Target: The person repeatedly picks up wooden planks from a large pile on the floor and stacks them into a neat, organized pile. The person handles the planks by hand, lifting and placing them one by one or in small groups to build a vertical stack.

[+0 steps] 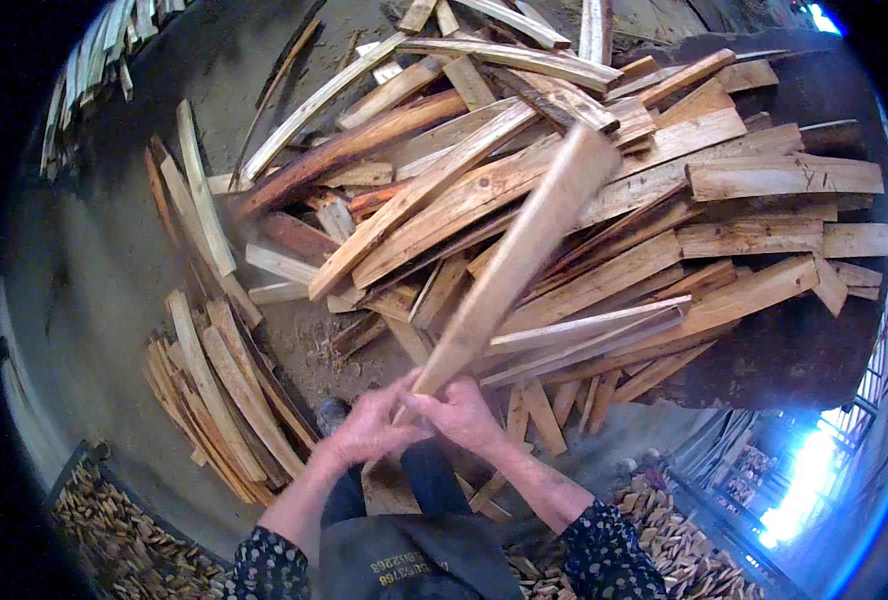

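Now a plank point(509, 264) is held before the woodpile point(454, 212) by left hand point(369, 428) and right hand point(464, 414), fingers point(427, 404) closed; swing should be steadied.

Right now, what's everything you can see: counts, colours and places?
Held board: one, tan, centre
Board heap: one, tan-brown, upper centre
Dark surface: one, brownish, right of heap
Side boards: many, tan, left
Pale strips: several, whitish, upper left
Small wood pieces: many, tan, lower left and right
Floor: one, grey-brown, left
Bright patches: several, bluish-white, right
Apron: one, dark, bottom
Trouser legs: two, dark, above apron
Sleeves: two, dark, bottom
Left hand: one, bare, gripping board
Right hand: one, bare, gripping board
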